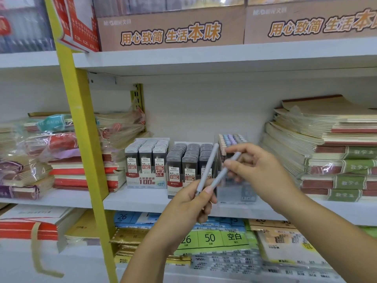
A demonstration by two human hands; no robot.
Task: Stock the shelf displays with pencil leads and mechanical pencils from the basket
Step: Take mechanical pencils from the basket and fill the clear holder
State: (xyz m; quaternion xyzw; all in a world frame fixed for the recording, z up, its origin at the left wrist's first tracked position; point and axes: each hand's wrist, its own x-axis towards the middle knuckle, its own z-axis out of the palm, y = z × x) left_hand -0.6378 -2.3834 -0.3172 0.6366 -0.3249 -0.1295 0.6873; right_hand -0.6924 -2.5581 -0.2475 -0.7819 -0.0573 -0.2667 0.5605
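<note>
**Hands.** The left hand [191, 203] is curled around the lower end of the first mechanical pencil [208, 166]. This pencil is grey and stands nearly upright, directly in front of the clear pencil display box [234, 193]. The right hand [263, 170] pinches the upper part of the second mechanical pencil [218, 178] between thumb and fingers. This pencil is also grey and slants down to the left, with its lower end at the left thumb. Whether the left hand grips it too cannot be told.

**Lower shelf.** Flat stationery packs [214, 237] lie below the display box.

**Middle shelf.**
- The display box stands on the white shelf board [142, 199] and holds upright pencils with pastel caps [230, 138].
- The 0.7 lead display [189, 162] stands just left of the box.
- The 0.5 lead display [146, 160] stands left of the 0.7 display. Both are full of lead cases.
- Stacked notebooks [336, 150] lie right of the box.
- Wrapped notebooks [81, 170] lie far left of it, behind the yellow upright [81, 139].

**Top shelf.** Brown cardboard cartons [171, 31] stand above the box.
</note>
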